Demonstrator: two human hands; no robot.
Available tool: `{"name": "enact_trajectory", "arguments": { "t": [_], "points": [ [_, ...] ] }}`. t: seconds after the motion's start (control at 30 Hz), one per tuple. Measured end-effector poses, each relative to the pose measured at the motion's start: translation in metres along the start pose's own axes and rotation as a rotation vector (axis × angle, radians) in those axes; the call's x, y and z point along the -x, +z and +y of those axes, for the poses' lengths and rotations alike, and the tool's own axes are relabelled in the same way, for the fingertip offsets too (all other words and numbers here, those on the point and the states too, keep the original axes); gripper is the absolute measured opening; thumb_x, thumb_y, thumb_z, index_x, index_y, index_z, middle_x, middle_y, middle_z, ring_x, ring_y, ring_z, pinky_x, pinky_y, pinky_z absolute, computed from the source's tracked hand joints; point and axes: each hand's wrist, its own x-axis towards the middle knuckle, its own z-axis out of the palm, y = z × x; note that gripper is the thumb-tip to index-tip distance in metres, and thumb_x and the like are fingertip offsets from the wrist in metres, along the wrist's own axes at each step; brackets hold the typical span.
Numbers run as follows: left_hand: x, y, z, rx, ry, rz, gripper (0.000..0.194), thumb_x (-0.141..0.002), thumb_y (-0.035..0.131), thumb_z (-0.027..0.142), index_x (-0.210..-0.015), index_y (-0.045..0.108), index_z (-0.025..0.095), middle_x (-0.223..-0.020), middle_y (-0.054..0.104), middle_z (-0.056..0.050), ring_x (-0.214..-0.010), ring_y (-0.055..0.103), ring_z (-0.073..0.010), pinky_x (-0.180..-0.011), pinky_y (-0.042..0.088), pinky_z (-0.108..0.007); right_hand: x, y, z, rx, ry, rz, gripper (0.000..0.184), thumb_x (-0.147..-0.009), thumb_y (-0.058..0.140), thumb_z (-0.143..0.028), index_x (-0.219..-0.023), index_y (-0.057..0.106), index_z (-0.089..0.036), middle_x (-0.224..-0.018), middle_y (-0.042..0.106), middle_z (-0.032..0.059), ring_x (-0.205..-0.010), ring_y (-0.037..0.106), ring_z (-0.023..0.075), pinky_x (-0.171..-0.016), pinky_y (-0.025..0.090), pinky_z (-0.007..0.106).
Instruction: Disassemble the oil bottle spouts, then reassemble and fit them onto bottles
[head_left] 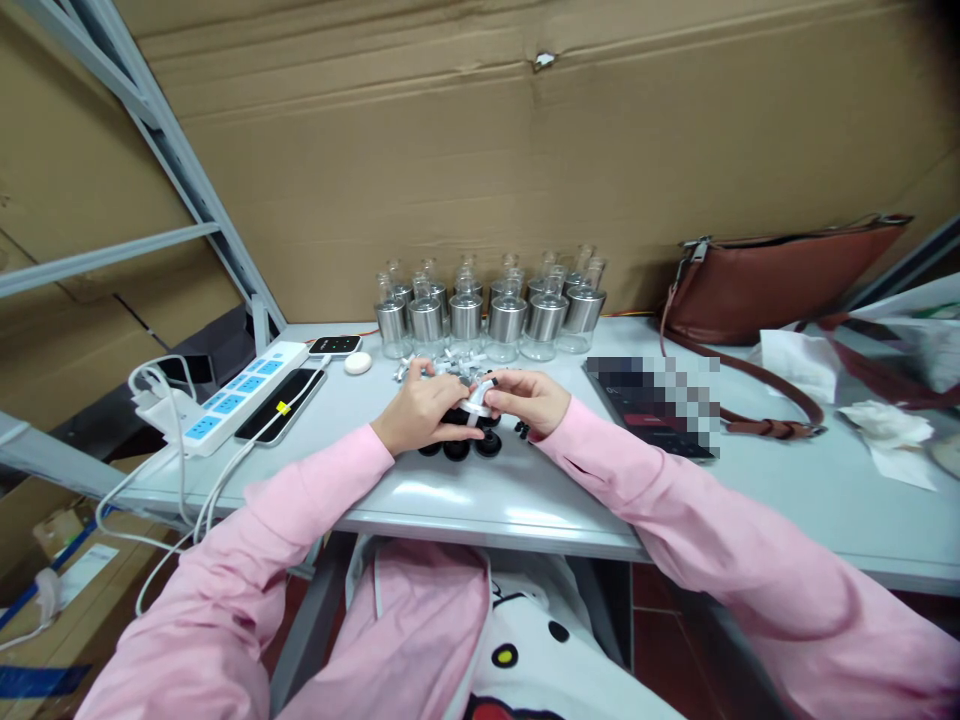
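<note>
Near the table's front edge, a silver pouring spout with a round base and a dark tip is held between my two hands. My left hand is closed around the base from the left, its thumb along the near side. From the right, the thumb and fingers of my right hand pinch the spout. Round black caps lie just under and in front of my hands, partly covered. Several silver spout pieces lie behind my left hand. Small black tips rest beside my right wrist.
Glass bottles with metal sleeves stand in rows at the back. On the left are a power strip, a phone with cables and a white round case. A dark flat device and a brown bag sit on the right.
</note>
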Motion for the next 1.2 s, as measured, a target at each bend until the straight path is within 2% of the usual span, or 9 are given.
{"name": "enact_trajectory", "arguments": {
  "t": [0.13, 0.23, 0.37, 0.57, 0.77, 0.93, 1.07, 1.2],
  "points": [
    [-0.001, -0.005, -0.001, 0.073, 0.032, -0.043, 0.052, -0.083, 0.034, 0.063, -0.088, 0.05, 0.015, -0.074, 0.061, -0.005, -0.064, 0.054, -0.0168, -0.075, 0.027, -0.035, 0.002, 0.002, -0.005, -0.064, 0.044, -0.016, 0.037, -0.052, 0.078, -0.045, -0.069, 0.065, -0.015, -0.061, 0.059, -0.0019, -0.054, 0.052, 0.0073, -0.051, 0.044, 0.02],
    [-0.003, -0.008, 0.0, 0.088, 0.006, -0.129, 0.04, -0.083, 0.039, 0.051, -0.095, 0.05, 0.015, -0.084, 0.061, -0.008, -0.074, 0.056, -0.0196, -0.077, 0.027, -0.037, 0.003, 0.001, -0.014, -0.16, 0.066, -0.012, 0.035, -0.05, 0.079, -0.044, -0.066, 0.064, -0.016, -0.061, 0.058, -0.0023, -0.057, 0.053, 0.0081, -0.053, 0.045, 0.021],
    [-0.004, -0.009, 0.001, 0.065, -0.036, -0.262, 0.027, -0.078, 0.046, 0.036, -0.095, 0.05, 0.015, -0.092, 0.06, -0.008, -0.086, 0.054, -0.0222, -0.08, 0.027, -0.037, 0.004, -0.003, -0.024, -0.189, 0.071, 0.006, 0.034, -0.048, 0.081, -0.042, -0.062, 0.064, -0.016, -0.061, 0.058, -0.0011, -0.057, 0.053, 0.009, -0.052, 0.044, 0.022],
    [-0.003, -0.007, -0.001, 0.038, -0.135, -0.273, 0.021, -0.08, 0.041, 0.024, -0.097, 0.05, 0.016, -0.095, 0.06, -0.008, -0.09, 0.052, -0.0209, -0.082, 0.028, -0.037, 0.002, -0.003, -0.021, -0.202, 0.091, 0.034, 0.033, -0.048, 0.081, -0.039, -0.063, 0.063, -0.015, -0.061, 0.055, -0.0018, -0.059, 0.051, 0.0092, -0.052, 0.043, 0.022],
    [-0.002, -0.005, -0.003, -0.05, -0.218, -0.316, 0.017, -0.081, 0.043, 0.029, -0.088, 0.053, 0.017, -0.09, 0.06, -0.006, -0.089, 0.051, -0.0213, -0.084, 0.026, -0.04, 0.002, -0.004, -0.021, -0.183, 0.1, 0.038, 0.034, -0.047, 0.081, -0.04, -0.063, 0.063, -0.015, -0.062, 0.057, -0.0012, -0.058, 0.051, 0.0087, -0.051, 0.042, 0.022],
    [-0.001, -0.004, -0.003, -0.035, -0.184, -0.266, 0.014, -0.081, 0.041, 0.027, -0.081, 0.05, 0.016, -0.08, 0.058, -0.004, -0.079, 0.051, -0.0182, -0.082, 0.028, -0.038, 0.003, -0.006, -0.025, -0.176, 0.081, 0.036, 0.033, -0.049, 0.081, -0.039, -0.063, 0.063, -0.015, -0.062, 0.057, -0.0008, -0.058, 0.051, 0.0094, -0.052, 0.043, 0.023],
    [0.0, -0.004, -0.003, -0.042, -0.104, -0.126, 0.012, -0.081, 0.041, 0.027, -0.084, 0.046, 0.016, -0.076, 0.058, -0.003, -0.072, 0.052, -0.0168, -0.078, 0.03, -0.035, 0.003, -0.007, -0.024, -0.155, 0.086, 0.025, 0.034, -0.05, 0.08, -0.04, -0.061, 0.061, -0.015, -0.061, 0.056, -0.0006, -0.057, 0.051, 0.0097, -0.052, 0.043, 0.024],
    [0.0, -0.005, -0.003, -0.06, -0.012, 0.026, 0.011, -0.082, 0.042, 0.024, -0.09, 0.042, 0.017, -0.082, 0.058, -0.004, -0.076, 0.054, -0.0171, -0.079, 0.032, -0.035, 0.002, -0.007, -0.023, -0.148, 0.101, 0.035, 0.031, -0.052, 0.079, -0.038, -0.062, 0.06, -0.015, -0.062, 0.055, -0.0008, -0.059, 0.052, 0.0101, -0.053, 0.044, 0.024]
  ]
}}
